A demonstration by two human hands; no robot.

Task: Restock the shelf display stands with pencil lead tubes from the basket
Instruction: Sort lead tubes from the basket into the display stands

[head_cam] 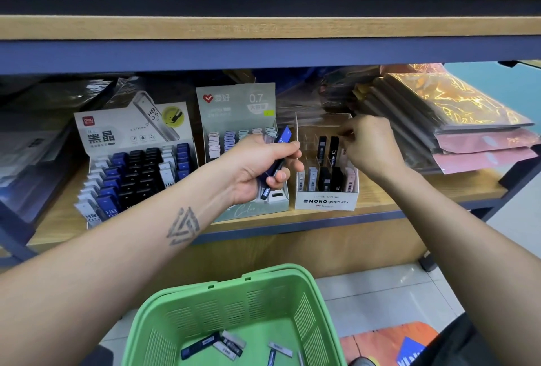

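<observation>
My left hand (260, 166) grips a small bunch of pencil lead tubes (276, 157), dark blue and clear ones, in front of the pale green 0.7 display stand (237, 108). My right hand (370, 146) hovers over the white MONO graph MG stand (326, 200), its fingertips pinching a thin tube I can barely make out above the back slots. Black, white and pink tubes fill some slots of that stand. On the left, the white HB 0.5 stand (131, 172) holds rows of blue, black and white tubes. Below, the green basket (222, 307) holds several loose tubes (225, 346).
The stands sit on a wooden shelf (409, 193) with a blue front edge. A higher shelf board (263, 27) overhangs them closely. Stacks of wrapped notebooks (439, 119) lie at the right, and dark wrapped packs (32, 143) at the left. The tiled floor (380, 292) is below.
</observation>
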